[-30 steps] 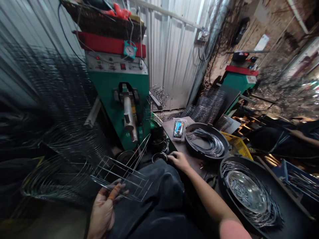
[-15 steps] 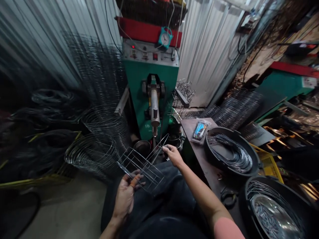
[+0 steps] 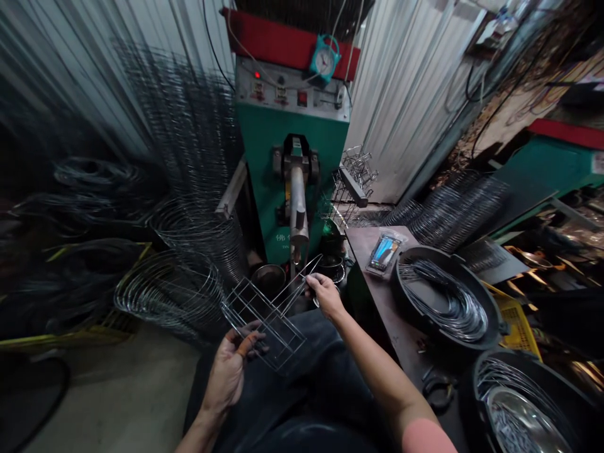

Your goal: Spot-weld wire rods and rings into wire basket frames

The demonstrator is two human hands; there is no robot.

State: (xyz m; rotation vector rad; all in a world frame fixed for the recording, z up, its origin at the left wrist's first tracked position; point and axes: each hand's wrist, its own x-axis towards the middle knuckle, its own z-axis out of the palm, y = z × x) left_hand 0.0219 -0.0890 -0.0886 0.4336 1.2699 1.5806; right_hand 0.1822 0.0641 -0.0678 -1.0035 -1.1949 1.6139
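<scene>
A small wire rack [image 3: 276, 314] is held over my lap, its far end at the lower tip of the welding machine's arm [image 3: 298, 211]. Fingers of my left hand [image 3: 232, 360] are closed around the rack's near left side, with tape-like wraps on some of them. My right hand [image 3: 325, 294] pinches a thin piece of bent wire [image 3: 314, 264] against the rack's far right end, just below the electrode tip. The exact contact between wire, rack and tip is too small to make out.
Behind stands the green machine [image 3: 259, 157] with a teal clock [image 3: 324, 60]. Stacked wire rings [image 3: 170, 292] are on the left. At right, a bench [image 3: 365, 277] carries a packaged item [image 3: 385, 251], a black pan of wires [image 3: 443, 296] and another pan with a metal bowl [image 3: 528, 418].
The rack has turned slightly in my hands, and my left hand has moved a little left and down. My right hand stays pinched on the wire. The camera view has shifted slightly.
</scene>
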